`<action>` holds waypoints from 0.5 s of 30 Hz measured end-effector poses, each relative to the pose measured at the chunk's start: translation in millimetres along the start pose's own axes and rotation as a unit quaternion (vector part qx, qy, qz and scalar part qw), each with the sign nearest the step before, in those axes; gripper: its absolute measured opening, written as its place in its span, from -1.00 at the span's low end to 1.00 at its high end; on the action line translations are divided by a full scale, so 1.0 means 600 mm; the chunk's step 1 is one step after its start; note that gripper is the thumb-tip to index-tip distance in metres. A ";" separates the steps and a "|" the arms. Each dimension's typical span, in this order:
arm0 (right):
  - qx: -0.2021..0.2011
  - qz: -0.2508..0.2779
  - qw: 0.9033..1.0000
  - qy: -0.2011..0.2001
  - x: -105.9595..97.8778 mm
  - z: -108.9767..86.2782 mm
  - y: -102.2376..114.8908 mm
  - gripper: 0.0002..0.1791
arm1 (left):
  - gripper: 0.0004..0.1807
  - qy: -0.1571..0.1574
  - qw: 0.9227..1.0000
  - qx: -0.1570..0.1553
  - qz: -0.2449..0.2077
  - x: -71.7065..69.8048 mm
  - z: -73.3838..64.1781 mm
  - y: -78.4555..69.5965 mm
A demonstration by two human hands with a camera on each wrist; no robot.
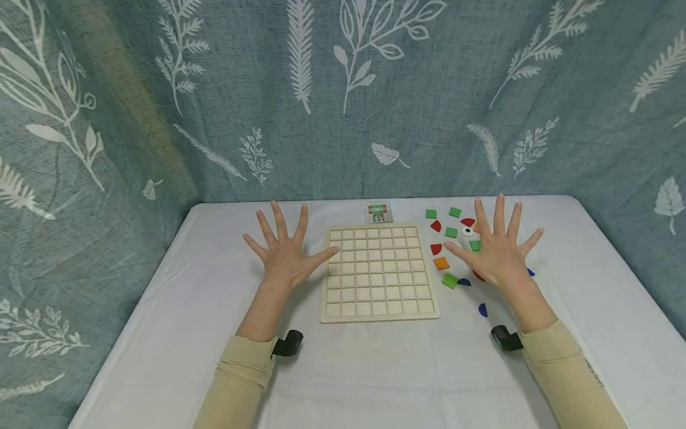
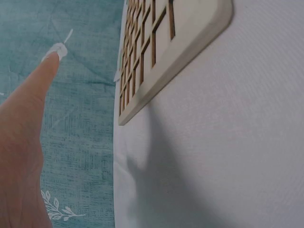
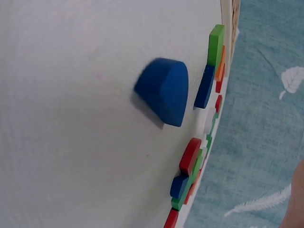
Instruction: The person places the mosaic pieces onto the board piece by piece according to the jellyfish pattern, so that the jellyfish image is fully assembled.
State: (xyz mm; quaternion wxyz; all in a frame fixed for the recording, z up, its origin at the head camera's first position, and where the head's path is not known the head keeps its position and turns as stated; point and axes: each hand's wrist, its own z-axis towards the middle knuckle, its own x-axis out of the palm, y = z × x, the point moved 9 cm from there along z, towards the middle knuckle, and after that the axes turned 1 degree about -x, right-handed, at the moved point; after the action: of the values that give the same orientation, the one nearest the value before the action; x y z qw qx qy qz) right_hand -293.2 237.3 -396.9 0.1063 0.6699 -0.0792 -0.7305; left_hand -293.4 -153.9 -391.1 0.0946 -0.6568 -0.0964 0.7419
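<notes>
My left hand is raised over the table with fingers spread wide, its thumb overlapping the left edge of a wooden grid board in the head view. The board has rows of square recesses with no pieces in them. My right hand, also spread and holding nothing, hovers over scattered coloured pieces and partly hides them. Around it lie a green square, an orange square, red quarter-round pieces, a white disc with a black dot and a blue piece, large in the right wrist view.
A small picture card with a coloured figure on a grid lies behind the board. White cloth covers the table, and a patterned teal curtain hangs behind and at both sides.
</notes>
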 end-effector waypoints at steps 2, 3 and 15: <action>-0.001 0.001 1.000 0.001 0.001 -0.001 0.000 0.20 | 0.20 0.003 1.000 -0.002 0.001 0.001 -0.001 0.001; -0.002 0.001 1.000 0.002 0.001 -0.001 0.001 0.20 | 0.21 0.003 1.000 -0.002 0.001 0.002 -0.001 0.002; -0.002 0.075 0.997 -0.017 -0.003 -0.011 -0.009 0.06 | 0.20 0.024 1.000 0.007 -0.016 0.012 -0.008 0.002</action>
State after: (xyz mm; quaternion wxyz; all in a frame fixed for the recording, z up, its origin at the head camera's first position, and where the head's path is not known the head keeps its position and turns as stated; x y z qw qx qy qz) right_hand -286.9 243.4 -397.5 0.1606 0.6492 -0.1294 -0.7321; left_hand -289.6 -153.0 -399.1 0.1136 -0.6723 -0.0992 0.7247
